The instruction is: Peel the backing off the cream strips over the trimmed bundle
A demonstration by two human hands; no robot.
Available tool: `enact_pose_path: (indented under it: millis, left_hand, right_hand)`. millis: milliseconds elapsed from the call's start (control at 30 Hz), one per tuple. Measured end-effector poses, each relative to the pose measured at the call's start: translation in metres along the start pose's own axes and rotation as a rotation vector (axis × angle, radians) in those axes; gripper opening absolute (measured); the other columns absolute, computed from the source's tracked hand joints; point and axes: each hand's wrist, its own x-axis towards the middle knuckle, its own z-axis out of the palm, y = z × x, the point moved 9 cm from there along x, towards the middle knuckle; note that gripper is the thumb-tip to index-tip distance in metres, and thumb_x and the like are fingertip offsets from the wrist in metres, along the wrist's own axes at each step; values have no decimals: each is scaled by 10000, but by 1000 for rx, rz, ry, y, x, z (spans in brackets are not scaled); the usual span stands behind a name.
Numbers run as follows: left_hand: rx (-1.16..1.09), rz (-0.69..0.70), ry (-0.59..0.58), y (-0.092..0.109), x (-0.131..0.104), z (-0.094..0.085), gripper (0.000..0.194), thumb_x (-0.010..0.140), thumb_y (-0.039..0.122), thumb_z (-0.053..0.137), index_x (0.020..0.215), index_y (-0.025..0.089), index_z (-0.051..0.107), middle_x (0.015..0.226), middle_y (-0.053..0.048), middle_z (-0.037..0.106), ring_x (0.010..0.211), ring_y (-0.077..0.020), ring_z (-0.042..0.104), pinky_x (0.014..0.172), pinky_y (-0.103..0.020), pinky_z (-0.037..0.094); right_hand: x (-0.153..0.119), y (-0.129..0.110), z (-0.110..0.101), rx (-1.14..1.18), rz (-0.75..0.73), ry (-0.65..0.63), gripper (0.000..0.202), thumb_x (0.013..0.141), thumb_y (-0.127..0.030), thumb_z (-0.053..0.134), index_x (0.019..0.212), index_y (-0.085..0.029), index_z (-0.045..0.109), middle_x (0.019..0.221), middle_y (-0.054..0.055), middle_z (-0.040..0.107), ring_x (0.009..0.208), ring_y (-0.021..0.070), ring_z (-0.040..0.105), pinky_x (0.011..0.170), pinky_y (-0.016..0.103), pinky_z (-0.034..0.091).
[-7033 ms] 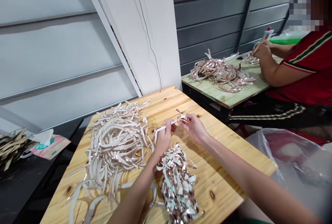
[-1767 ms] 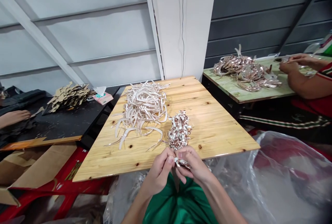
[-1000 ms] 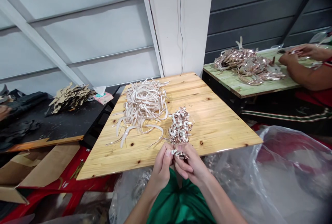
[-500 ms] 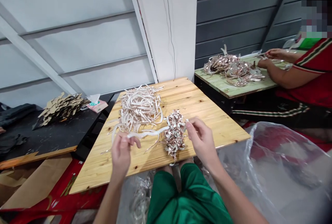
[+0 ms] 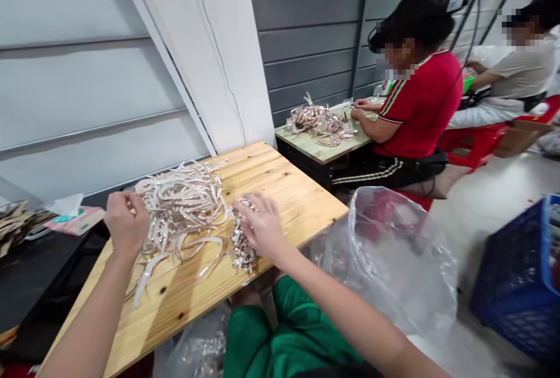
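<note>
On the wooden table (image 5: 301, 194) lies a loose heap of pale strips with a rose-gold shine (image 5: 184, 194). My left hand (image 5: 126, 220) is at the heap's left edge, its fingers curled in; whatever they hold is hidden. Nearer me, a small crinkled bundle of shiny rose-gold and white strips (image 5: 244, 249) stands out. My right hand (image 5: 265, 226) covers its upper right part, fingers wrapped over it and a little blurred. One white strip (image 5: 146, 279) lies flat beside my left forearm.
A clear plastic bag (image 5: 394, 249) stands open right of the table, and a blue crate (image 5: 516, 273) farther right. A tissue pack (image 5: 76, 220) is on the black table at left. A co-worker in a red shirt (image 5: 431, 104) sits at another table with shiny strips (image 5: 321, 121).
The view has swung right. My hands no longer stretch a white strip between them: the left has moved to the heap, and the right has come over the bundle.
</note>
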Motion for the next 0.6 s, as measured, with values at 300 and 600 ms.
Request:
enact_pose_path:
  millis: [300,600]
  left_hand:
    - [138,121,-141,-13,9,46,479,909,517,277,867,125,549,815,41,465,889,-94,499,904,-274,378]
    - [387,93,-55,-20,8,54,661,938,544,196,1012,26,599,1116,-62,588,1177,-223,547,1006,-432,391]
  right_hand:
    - [-15,-11,26,40,-51,-232,680,1007,-579,447,1606,-314,265,1714,22,100,1569,308,41,1236,537,152]
    - [-20,116,-103,-28,184,545,629,1023,-367,292,1625,-248,153,1700,68,126,1575,271,44,1233,563,136]
